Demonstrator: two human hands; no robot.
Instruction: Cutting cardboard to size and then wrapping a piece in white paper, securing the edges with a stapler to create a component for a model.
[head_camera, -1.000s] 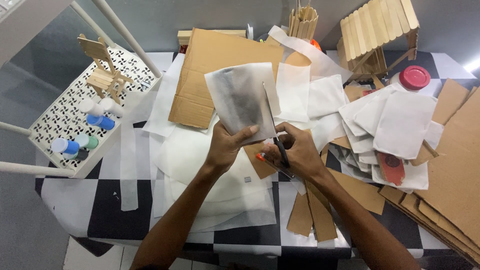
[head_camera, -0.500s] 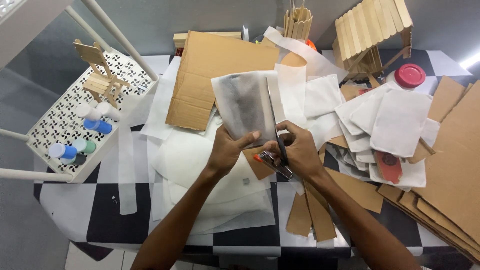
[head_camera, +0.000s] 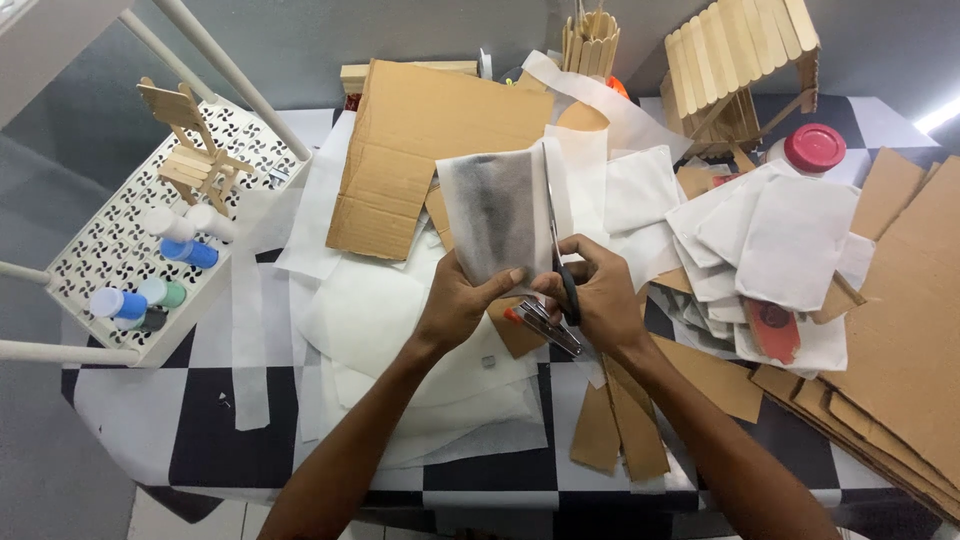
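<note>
Two bare hands meet over the middle of the black-and-white checkered counter (head_camera: 200, 440). The left hand (head_camera: 458, 300) pinches the lower edge of a white fabric piece with a grey smudged middle (head_camera: 495, 215), its grip narrow, thumb and fingers pressed on the cloth and holding it upright above the counter. The right hand (head_camera: 598, 295) has its grip closed through the handles of a pair of scissors with dark handles and long steel blades (head_camera: 556, 250); the blades point up and away along the right edge of the fabric piece, touching it.

Under the hands lie thin white sheets (head_camera: 380, 330) and brown cardboard strips (head_camera: 620, 430). A large flat sheet of brown cardboard (head_camera: 420, 150) rests just behind the fabric piece. To the right sits a heap of white fabric squares (head_camera: 780, 240), with a red-lidded jar (head_camera: 814, 148) and a small house of wooden sticks (head_camera: 740, 60) beyond it. More brown cardboard sheets (head_camera: 900, 330) are stacked at the right edge. At the left, a white perforated tray (head_camera: 90, 250) holds a tiny wooden stick chair (head_camera: 190, 150) and small paint bottles with blue and green contents (head_camera: 170, 260).
</note>
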